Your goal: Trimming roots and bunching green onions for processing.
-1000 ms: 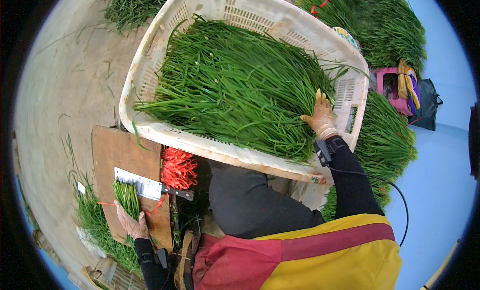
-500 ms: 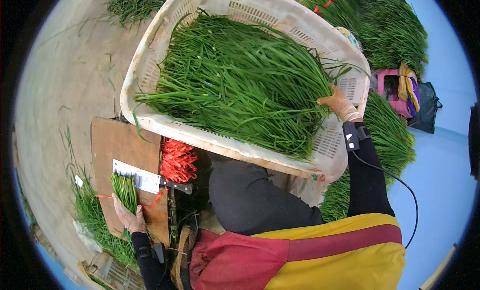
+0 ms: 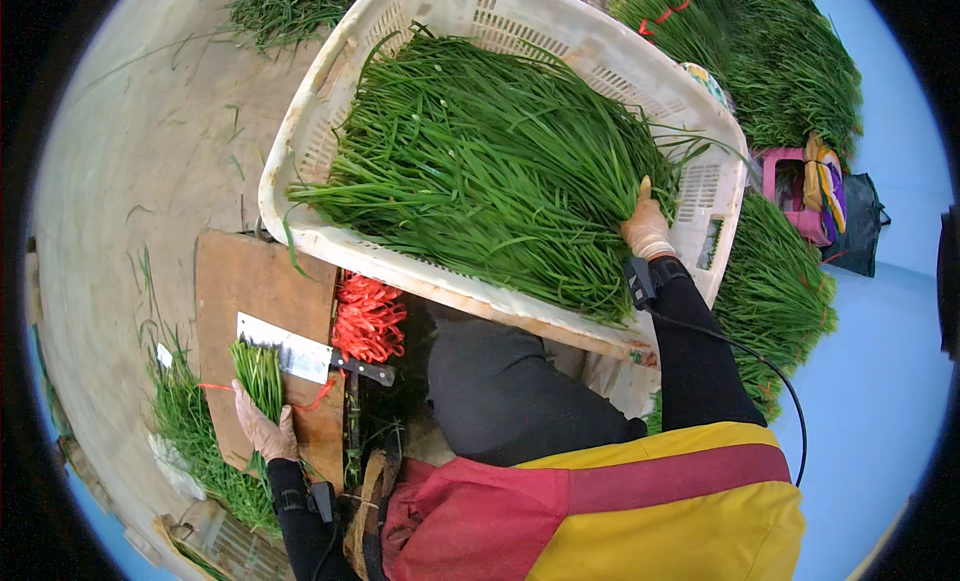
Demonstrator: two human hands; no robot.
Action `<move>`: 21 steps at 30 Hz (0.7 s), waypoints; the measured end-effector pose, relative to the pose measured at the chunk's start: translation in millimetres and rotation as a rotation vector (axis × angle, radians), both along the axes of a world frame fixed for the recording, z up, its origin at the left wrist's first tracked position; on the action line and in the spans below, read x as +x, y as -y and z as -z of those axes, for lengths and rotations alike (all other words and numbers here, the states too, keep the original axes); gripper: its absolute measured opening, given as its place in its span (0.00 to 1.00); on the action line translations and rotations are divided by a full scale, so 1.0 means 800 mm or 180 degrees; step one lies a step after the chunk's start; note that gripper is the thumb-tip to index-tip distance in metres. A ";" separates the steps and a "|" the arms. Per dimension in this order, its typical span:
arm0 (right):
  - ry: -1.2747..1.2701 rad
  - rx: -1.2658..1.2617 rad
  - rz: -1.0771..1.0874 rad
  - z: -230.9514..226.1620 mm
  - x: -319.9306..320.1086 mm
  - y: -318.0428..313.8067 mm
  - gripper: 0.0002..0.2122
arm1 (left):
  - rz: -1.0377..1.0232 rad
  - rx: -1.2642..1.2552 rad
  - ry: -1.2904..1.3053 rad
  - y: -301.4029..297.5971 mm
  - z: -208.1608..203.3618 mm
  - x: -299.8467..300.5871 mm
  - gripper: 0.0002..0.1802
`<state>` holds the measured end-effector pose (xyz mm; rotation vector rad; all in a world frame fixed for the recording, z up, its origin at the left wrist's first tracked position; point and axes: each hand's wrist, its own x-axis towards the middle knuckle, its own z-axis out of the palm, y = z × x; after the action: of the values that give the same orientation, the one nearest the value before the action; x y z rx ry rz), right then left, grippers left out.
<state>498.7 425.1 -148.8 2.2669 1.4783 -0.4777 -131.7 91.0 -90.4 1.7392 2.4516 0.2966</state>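
At lower left of the frame, the left hand (image 3: 266, 433) is curled around a garlic-chive bunch (image 3: 259, 373).
It lies between thumb and palm over a wooden board (image 3: 265, 281); right of centre, the right hand (image 3: 648, 228) touches the chive heap (image 3: 490, 171) inside a white crate (image 3: 310, 141), its grip unclear.

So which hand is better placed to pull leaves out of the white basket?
Probably the right hand: it is inside the white basket, touching the long green leaves. The left hand is outside it, over the wooden board, busy holding a small green bunch.
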 end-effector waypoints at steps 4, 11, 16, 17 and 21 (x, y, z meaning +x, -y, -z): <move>0.0044 -0.0317 0.0139 -0.017 0.008 -0.018 0.42 | -0.0154 -0.0090 0.0137 -0.003 -0.001 0.005 0.53; -0.1027 0.0856 -0.0505 -0.143 0.012 -0.036 0.29 | -0.0082 -0.0081 0.0035 0.004 -0.010 0.004 0.55; -0.2558 0.1385 0.0287 -0.161 0.029 -0.011 0.21 | -0.0182 -0.0155 -0.0004 0.006 -0.004 -0.003 0.55; -0.3160 0.1351 0.0555 -0.165 0.018 0.000 0.21 | -0.0207 -0.0183 0.0022 0.007 -0.006 -0.001 0.56; -0.4141 0.1261 0.1083 -0.121 0.025 0.026 0.18 | -0.0183 -0.0209 0.0112 0.000 -0.011 0.002 0.57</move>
<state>518.7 404.4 -52.3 2.5884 1.7324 -2.2398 -129.8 91.4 -81.9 1.6259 2.4607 0.2471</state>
